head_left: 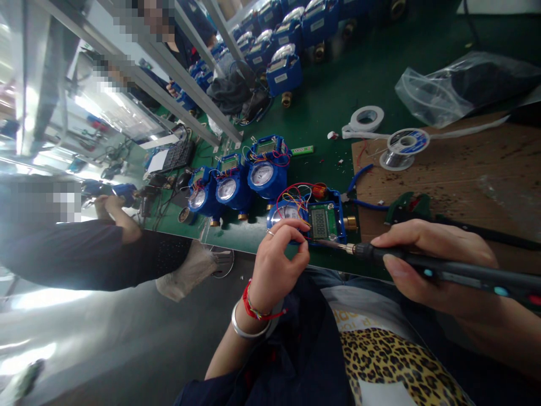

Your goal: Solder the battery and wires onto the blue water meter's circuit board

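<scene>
My right hand (426,259) grips a black soldering iron (456,272) whose tip reaches the near edge of a green circuit board with an LCD (320,221). That board sits in the opened blue water meter (343,217) in front of me. Thin red, yellow and white wires (291,194) loop from the board over the meter's round dial. With thumb and forefinger pinched, my left hand (281,256) holds a thin wire at the board's left edge, close to the iron's tip. Its exact end is too small to make out.
Three wired blue meters (262,172) stand to the left. A solder spool (403,149) and green-and-black pliers (408,208) lie on brown cardboard (465,169), near a white tape roll (367,118). More meters (284,73) fill the back. A co-worker (84,254) sits at left.
</scene>
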A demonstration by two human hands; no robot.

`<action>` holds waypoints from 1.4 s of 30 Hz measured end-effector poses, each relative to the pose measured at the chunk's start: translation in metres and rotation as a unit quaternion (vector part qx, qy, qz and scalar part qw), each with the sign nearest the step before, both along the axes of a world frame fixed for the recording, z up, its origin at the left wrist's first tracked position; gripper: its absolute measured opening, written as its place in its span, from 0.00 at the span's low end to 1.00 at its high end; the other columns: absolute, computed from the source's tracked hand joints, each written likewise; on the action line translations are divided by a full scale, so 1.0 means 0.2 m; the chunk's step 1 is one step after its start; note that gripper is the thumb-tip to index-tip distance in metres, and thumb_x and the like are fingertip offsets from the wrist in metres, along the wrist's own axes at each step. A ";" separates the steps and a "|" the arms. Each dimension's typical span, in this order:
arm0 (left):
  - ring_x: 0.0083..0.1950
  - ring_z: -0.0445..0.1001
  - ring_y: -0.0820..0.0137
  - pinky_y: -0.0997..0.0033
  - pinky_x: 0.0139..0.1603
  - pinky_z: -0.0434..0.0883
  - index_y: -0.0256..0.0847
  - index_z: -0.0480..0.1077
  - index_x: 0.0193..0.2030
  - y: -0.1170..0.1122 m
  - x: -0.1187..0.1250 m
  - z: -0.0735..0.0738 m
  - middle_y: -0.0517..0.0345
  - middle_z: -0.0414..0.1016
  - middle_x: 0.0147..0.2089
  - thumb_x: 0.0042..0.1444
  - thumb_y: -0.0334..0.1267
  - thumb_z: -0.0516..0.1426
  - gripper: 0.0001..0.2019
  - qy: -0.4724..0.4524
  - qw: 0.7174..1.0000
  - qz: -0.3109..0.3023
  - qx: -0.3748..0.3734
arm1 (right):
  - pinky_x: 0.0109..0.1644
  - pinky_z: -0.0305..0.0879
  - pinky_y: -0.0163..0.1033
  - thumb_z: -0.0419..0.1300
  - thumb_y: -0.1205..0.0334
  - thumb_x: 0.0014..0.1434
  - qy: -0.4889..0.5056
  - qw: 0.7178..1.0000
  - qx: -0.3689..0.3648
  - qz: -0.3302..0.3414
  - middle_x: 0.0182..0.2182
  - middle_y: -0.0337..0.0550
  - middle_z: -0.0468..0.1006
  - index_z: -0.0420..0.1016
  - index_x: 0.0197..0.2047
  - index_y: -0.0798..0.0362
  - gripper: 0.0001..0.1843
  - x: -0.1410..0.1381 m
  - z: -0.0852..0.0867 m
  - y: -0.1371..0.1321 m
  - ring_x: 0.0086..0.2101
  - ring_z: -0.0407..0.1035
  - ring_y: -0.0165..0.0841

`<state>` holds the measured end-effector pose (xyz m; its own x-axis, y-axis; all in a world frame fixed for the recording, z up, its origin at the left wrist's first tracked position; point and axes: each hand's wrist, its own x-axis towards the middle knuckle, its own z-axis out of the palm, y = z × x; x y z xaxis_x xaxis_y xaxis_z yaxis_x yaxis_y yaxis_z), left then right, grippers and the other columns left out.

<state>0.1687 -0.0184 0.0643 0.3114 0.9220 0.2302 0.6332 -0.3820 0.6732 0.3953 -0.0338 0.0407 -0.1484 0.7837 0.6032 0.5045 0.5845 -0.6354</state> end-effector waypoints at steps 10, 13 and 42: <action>0.48 0.73 0.69 0.64 0.52 0.70 0.40 0.65 0.32 0.00 0.00 -0.01 0.55 0.75 0.45 0.55 0.24 0.56 0.07 -0.004 1.000 0.001 0.002 | 0.23 0.61 0.35 0.56 0.61 0.56 0.008 1.000 0.013 0.008 0.22 0.36 0.75 0.67 0.35 0.49 0.03 -0.01 0.01 0.01 0.20 0.68 0.27; 0.48 0.73 0.69 0.63 0.52 0.70 0.40 0.65 0.32 0.00 0.00 -0.01 0.55 0.75 0.44 0.55 0.24 0.56 0.07 -0.003 1.000 -0.001 0.003 | 0.23 0.61 0.34 0.57 0.61 0.55 0.013 1.000 0.005 0.008 0.22 0.36 0.75 0.68 0.35 0.49 0.03 -0.01 0.00 0.01 0.19 0.68 0.26; 0.48 0.73 0.70 0.66 0.51 0.69 0.40 0.65 0.32 0.00 0.00 -0.01 0.56 0.74 0.44 0.55 0.23 0.56 0.08 -0.007 1.000 0.003 -0.008 | 0.22 0.61 0.34 0.57 0.63 0.55 0.015 1.000 0.014 0.020 0.23 0.37 0.75 0.67 0.36 0.50 0.04 -0.01 0.00 0.01 0.20 0.68 0.25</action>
<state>0.1689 -0.0192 0.0625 0.3017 0.9277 0.2199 0.6260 -0.3667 0.6882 0.3941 -0.0311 0.0405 -0.1604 0.7600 0.6298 0.4605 0.6220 -0.6333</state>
